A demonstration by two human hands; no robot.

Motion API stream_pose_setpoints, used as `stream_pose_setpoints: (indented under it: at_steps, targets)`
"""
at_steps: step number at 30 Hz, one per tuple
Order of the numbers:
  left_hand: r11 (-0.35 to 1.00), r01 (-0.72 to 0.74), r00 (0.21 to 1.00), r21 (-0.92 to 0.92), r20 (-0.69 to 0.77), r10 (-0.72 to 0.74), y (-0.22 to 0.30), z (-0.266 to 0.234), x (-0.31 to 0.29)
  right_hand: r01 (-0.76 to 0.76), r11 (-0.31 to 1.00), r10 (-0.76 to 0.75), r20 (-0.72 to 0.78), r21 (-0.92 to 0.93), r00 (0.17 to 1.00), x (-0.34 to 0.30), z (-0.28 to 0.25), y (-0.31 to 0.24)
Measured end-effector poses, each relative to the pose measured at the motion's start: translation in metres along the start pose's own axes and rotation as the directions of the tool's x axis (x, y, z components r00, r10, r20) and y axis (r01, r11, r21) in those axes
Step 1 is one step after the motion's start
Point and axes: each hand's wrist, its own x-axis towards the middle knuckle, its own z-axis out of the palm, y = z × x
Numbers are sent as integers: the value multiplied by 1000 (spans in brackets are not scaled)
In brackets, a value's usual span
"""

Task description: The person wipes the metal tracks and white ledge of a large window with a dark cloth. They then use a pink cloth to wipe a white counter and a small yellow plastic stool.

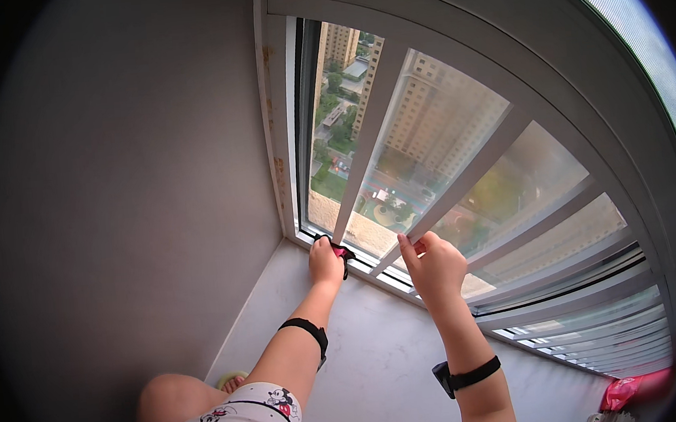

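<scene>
My left hand (326,261) is closed around a black item with a pink patch (343,253), perhaps a cloth; its exact kind is hard to make out. It is low at the window's left corner, by the sill track. To its right, my right hand (438,270) is closed, thumb and fingers pinching the lower part of a pale window bar (470,173). Another upright bar (372,141) rises between the two hands. Behind the bars is the window glass (434,116), hazy in places.
A plain wall (130,188) stands close on the left. Below the window lies a pale marbled surface (356,344). Further right, more bars (594,334) run along the window, with a pink-red bag (630,390) at the lower right. Tall buildings show outside.
</scene>
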Motion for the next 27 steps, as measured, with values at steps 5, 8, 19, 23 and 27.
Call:
stream_pose_setpoints:
  at_steps: [5,8,19,23,27]
  targets:
    - [949,249,964,-193,147,-223,2,-13,15,5,997,-2,30,-79,1000,3,0,6]
    - [806,278,959,-523,202,-199,-10,-26,26,9,998,-8,25,-62,1000,3,2,0]
    - [297,-376,919,-878,-313,239,196,-175,65,42,993,-47,-38,-111,998,2,1,4]
    - [480,-771,610,-419,-701,368,222,-209,79,51,994,-57,-53,-95,997,0,6,3]
    - [517,-852,340,80,-666,664,223,-214,79,52,997,-56,-66,-61,996,-3,11,3]
